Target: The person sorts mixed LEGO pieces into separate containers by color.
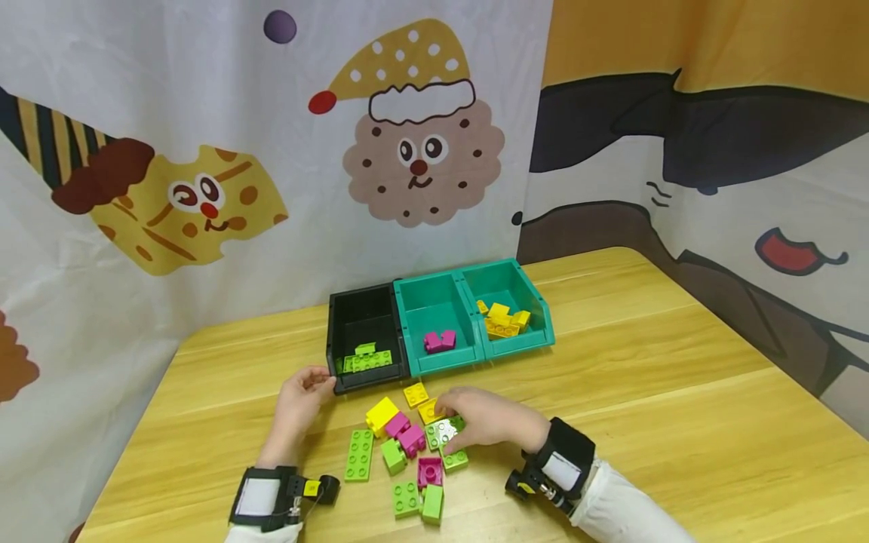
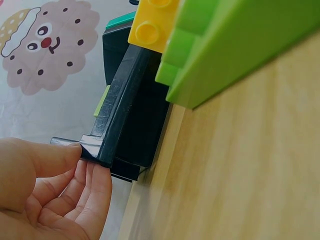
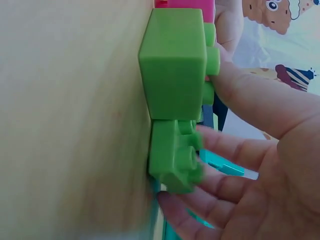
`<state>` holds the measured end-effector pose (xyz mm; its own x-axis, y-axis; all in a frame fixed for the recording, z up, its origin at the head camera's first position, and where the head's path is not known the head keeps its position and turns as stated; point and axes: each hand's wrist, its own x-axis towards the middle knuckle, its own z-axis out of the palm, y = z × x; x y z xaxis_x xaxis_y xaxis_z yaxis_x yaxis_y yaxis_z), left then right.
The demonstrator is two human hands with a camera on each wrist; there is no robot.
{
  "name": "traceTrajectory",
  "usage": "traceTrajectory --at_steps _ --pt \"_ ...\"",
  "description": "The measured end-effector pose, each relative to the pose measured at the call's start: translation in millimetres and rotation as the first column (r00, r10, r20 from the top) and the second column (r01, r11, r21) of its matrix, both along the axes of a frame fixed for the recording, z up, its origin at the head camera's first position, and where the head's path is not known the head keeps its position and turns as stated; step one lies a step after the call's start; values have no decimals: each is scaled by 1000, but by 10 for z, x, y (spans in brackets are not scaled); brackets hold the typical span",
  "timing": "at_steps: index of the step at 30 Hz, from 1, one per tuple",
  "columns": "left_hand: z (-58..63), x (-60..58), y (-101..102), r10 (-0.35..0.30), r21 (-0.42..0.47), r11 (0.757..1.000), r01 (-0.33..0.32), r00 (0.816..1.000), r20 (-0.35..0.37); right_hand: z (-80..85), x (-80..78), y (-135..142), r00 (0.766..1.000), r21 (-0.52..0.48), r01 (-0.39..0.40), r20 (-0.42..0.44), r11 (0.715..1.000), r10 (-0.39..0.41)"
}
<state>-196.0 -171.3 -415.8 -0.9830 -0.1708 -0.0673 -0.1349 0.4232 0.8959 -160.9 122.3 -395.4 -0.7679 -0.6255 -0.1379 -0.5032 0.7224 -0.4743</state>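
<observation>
While our left hand (image 1: pixel 299 411) pinched the black bin (image 1: pixel 373 379), we couldn't tell whether our right hand (image 1: pixel 487 417) gripped the green brick (image 1: pixel 438 435) beside it on the bench (image 1: pixel 624 332); that brick looked light, stiff, best pinched across its sides.

Cartoon-printed cloth (image 1: pixel 308 196) hung behind and beside a wooden tabletop (image 1: pixel 652 377), a screened-off corner; the room's kind was unclear.

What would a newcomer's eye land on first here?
Probably the large smiling cookie printed on the white backdrop. Then the bright loose blocks, spread on the table in front of the bins. Beside them, the left hand pinches the black bin at its front corner.
</observation>
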Motion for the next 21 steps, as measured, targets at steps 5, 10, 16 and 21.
traceTrajectory --at_steps 5,10,16,21 --pt "6 10 -3 -5 12 1000 5 1000 -9 14 6 -5 1000 -30 8 25 1000 -7" --pt "3 6 -7 -11 14 1000 11 1000 -11 18 -3 -11 1000 -54 -6 14 999 7" --pt "-1 5 -8 -12 5 1000 12 1000 -9 4 -27 -3 999 -90 -47 -20 995 45" --pt "3 22 -8 -13 5 1000 13 1000 -12 20 -22 -2 998 -96 -53 -21 994 51"
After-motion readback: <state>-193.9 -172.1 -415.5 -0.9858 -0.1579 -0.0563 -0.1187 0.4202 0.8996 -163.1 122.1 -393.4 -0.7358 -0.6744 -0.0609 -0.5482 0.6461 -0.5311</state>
